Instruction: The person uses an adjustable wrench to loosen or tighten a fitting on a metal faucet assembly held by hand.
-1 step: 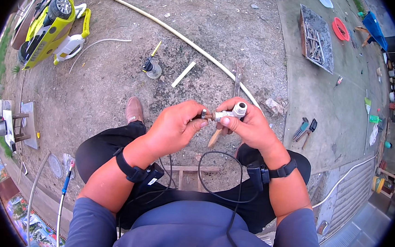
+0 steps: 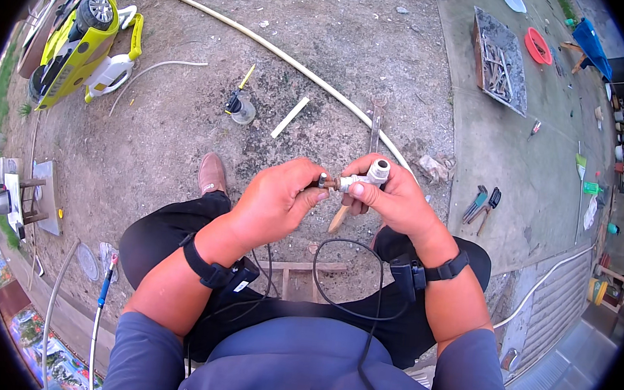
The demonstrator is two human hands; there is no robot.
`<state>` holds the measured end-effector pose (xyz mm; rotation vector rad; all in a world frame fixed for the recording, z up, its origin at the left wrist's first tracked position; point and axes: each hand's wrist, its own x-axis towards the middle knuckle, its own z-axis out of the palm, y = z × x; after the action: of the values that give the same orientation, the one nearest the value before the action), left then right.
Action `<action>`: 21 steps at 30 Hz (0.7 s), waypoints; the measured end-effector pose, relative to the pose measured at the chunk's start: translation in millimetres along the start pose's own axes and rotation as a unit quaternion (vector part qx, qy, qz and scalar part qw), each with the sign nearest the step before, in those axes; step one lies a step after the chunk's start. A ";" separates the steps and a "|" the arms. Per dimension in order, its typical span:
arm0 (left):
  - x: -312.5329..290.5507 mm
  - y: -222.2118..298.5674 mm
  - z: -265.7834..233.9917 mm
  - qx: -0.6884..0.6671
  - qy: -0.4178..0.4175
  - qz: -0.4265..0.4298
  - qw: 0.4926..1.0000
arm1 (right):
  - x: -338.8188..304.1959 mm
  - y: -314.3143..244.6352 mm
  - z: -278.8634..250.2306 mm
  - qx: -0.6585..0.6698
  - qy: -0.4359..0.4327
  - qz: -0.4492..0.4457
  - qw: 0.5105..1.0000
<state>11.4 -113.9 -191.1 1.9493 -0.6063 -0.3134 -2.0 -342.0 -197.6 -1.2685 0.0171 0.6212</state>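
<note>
Between my two hands, above the ground, is a silvery metal pipe fitting (image 2: 377,172) with a round opening at its raised end. My right hand (image 2: 392,195) is closed around its body, thumb on top. From its left side projects a brownish, brass-looking stem (image 2: 333,184), joined to the fitting. My left hand (image 2: 283,193) pinches the outer end of this stem between thumb and fingers; a small dark piece shows at the fingertips, too small to name. Below the hands a wooden handle (image 2: 339,219) lies on the ground, partly covered by my right hand.
A pale hose (image 2: 279,51) crosses the ground beyond my hands. Near it lie a wrench (image 2: 376,127), a white strip (image 2: 289,118) and a spray bottle (image 2: 241,109). Pliers (image 2: 490,205) lie to the right. A yellow toy car (image 2: 82,37) is far left. Black cables (image 2: 352,244) hang over my lap.
</note>
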 end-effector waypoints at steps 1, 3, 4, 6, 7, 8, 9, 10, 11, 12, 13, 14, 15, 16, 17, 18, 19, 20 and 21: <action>0.5 0.5 -0.2 0.015 0.005 0.014 1.000 | 0.3 -0.2 -0.5 -0.005 -0.005 0.003 1.000; 1.8 2.0 -0.7 0.045 0.015 0.042 0.998 | 1.0 -0.8 -1.8 -0.014 -0.014 0.009 1.000; 2.1 2.8 -0.6 0.054 0.020 0.052 0.997 | 1.3 -1.5 -1.9 -0.007 -0.017 0.018 1.000; 2.6 4.3 -0.6 0.071 0.031 0.072 0.994 | 1.8 -3.7 -1.3 0.007 -0.024 0.036 0.999; 3.2 4.8 -0.5 0.077 0.036 0.085 0.993 | 1.9 -4.1 -1.5 0.013 -0.022 0.050 0.998; 4.0 5.1 -0.6 0.083 0.041 0.098 0.991 | 1.8 -4.4 -1.7 0.019 -0.019 0.064 0.998; 4.5 5.2 -0.8 0.088 0.047 0.111 0.989 | 1.7 -4.8 -2.1 0.026 -0.016 0.078 0.996; 4.6 4.4 -0.7 0.094 0.049 0.114 0.988 | 1.8 -5.5 -2.7 0.034 -0.019 0.083 0.996; 4.5 3.2 -0.4 0.100 0.051 0.117 0.987 | 2.0 -6.1 -3.5 0.043 -0.023 0.088 0.995; 4.4 2.6 -0.3 0.106 0.053 0.119 0.986 | 2.0 -6.5 -3.9 0.052 -0.027 0.093 0.994; 3.7 4.1 0.1 0.055 0.044 0.053 0.996 | 1.9 -5.2 -3.6 0.047 -0.021 0.061 0.997; 2.4 6.8 1.1 0.004 0.034 -0.014 0.999 | 1.5 -2.5 -3.3 0.043 -0.015 0.030 0.999; 1.7 8.2 1.8 -0.047 0.025 -0.080 0.995 | 1.2 -0.7 -2.8 0.039 -0.009 -0.002 0.999; 2.3 6.2 0.5 -0.151 -0.007 -0.152 0.977 | 1.4 -0.3 -1.8 0.036 0.007 -0.023 0.999; 2.9 2.5 -2.8 -0.252 -0.038 -0.221 0.941 | 2.0 0.2 -0.1 0.035 0.023 -0.044 0.998; 3.1 -0.2 -4.6 -0.348 -0.069 -0.287 0.890 | 2.3 0.6 0.7 0.034 0.038 -0.066 0.997; 2.3 -1.1 -4.5 -0.399 -0.079 -0.302 0.862 | 2.8 1.0 -0.1 -0.014 0.031 -0.088 0.996; 1.0 -2.1 -3.9 -0.448 -0.088 -0.315 0.832 | 3.9 1.7 -1.9 -0.061 0.023 -0.109 0.992; 0.2 -3.1 -3.2 -0.496 -0.097 -0.328 0.798 | 4.4 2.2 -3.0 -0.108 0.016 -0.130 0.985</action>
<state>14.0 -110.5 -192.4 1.0133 0.1735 -1.0418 1.6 -342.4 -202.0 -1.4619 -0.1922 0.3842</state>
